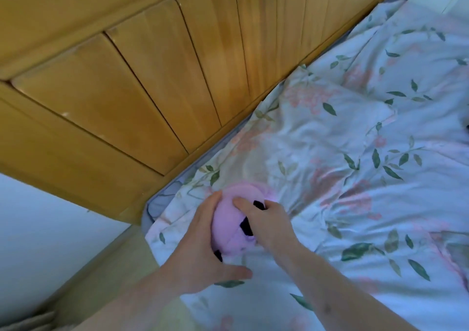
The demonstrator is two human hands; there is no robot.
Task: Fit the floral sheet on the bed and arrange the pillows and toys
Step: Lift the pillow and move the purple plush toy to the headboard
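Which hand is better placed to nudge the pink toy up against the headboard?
Left, probably. The left hand cups the pink toy's side nearest the bed corner and wooden headboard. The right hand grips it from the open-bed side.

The bed (162, 204) runs from the near left corner toward the far right, along a wooden headboard (142, 82) of slanted planks. A floral sheet (355, 153), pale with green leaves and pink blossoms, lies on it, wrinkled and bunched in folds. At the near left corner the sheet stops short of the edge, and a strip of grey-blue mattress (154, 205) shows between it and the headboard. A pink toy (228, 219) with black patches rests on the sheet near that corner, with a hand on each of its sides.
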